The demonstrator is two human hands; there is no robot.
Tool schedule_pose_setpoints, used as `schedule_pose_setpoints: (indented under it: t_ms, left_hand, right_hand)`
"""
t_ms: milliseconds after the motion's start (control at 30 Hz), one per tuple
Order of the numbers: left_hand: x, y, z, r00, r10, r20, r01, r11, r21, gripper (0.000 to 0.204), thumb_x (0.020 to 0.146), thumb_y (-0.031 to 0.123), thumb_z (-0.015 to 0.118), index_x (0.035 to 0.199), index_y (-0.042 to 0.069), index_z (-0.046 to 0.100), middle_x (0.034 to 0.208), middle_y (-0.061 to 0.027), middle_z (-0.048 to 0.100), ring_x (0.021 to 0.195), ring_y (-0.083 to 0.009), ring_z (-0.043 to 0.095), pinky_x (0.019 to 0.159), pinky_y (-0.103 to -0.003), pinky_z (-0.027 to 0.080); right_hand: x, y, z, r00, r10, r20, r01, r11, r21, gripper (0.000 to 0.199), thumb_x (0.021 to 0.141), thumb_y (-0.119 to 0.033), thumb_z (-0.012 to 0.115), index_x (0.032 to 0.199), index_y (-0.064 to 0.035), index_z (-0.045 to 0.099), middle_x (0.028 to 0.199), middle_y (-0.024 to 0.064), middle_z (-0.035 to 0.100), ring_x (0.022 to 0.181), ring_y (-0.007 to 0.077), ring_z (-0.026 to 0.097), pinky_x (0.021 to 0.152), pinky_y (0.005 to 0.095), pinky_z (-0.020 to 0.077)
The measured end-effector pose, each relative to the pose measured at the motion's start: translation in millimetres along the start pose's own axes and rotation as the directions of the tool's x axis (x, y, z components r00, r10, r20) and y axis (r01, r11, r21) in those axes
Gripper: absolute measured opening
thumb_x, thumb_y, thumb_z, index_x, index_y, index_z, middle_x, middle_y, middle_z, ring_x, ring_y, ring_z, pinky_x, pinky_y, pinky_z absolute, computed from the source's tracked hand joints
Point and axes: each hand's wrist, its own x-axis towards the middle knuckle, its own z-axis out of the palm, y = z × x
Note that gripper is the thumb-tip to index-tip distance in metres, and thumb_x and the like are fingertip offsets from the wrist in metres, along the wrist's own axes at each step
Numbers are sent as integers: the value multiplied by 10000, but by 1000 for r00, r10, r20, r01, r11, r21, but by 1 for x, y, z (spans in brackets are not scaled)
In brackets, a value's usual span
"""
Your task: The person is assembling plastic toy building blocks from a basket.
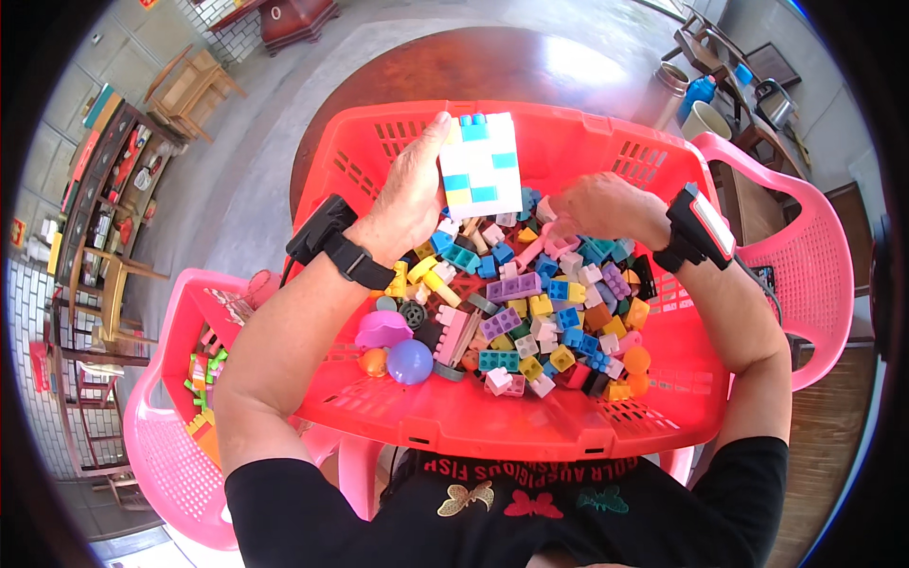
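My left hand (407,194) is closed around the left side of a block of joined toy bricks (483,168). The block is mostly white with blue patches and a little yellow, and it is held above a red basket (454,431). Loose toy bricks (516,289) of many colours lie heaped in the basket. At the far right of the heap, my right hand (606,206) reaches down among the bricks, close to some pink ones (561,244). Its fingertips are blurred and partly hidden, so a grip on any brick does not show.
Beneath the basket's far side stands a round brown table (417,71). Pink plastic chairs flank it: one (805,246) at right, another (156,454) at left with a second red container of toys (201,388). A metal flask (663,95) stands behind the basket's right side.
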Motion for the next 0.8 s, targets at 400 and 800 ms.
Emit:
schedule_pose_setpoints:
  t_ms: [400, 800]
  left_hand:
    - [0, 5, 1, 1000, -5, -5, 5, 1000, 21, 472, 976, 426, 414, 1179, 19, 542, 1115, -112, 616, 1005, -200, 614, 875, -362, 517]
    - [0, 3, -4, 999, 28, 20, -29, 998, 63, 480, 974, 428, 420, 1194, 16, 529, 1143, -109, 607, 1023, -203, 608, 881, -362, 503]
  right_hand:
    - [18, 11, 15, 935, -78, -346, 118, 989, 95, 325, 826, -141, 586, 1121, -29, 508, 971, 180, 593, 933, 366, 602, 786, 459, 487]
    - [24, 14, 26, 944, -81, -321, 95, 995, 27, 313, 803, -113, 579, 1111, -61, 568, 915, 177, 639, 866, 360, 631, 751, 453, 500]
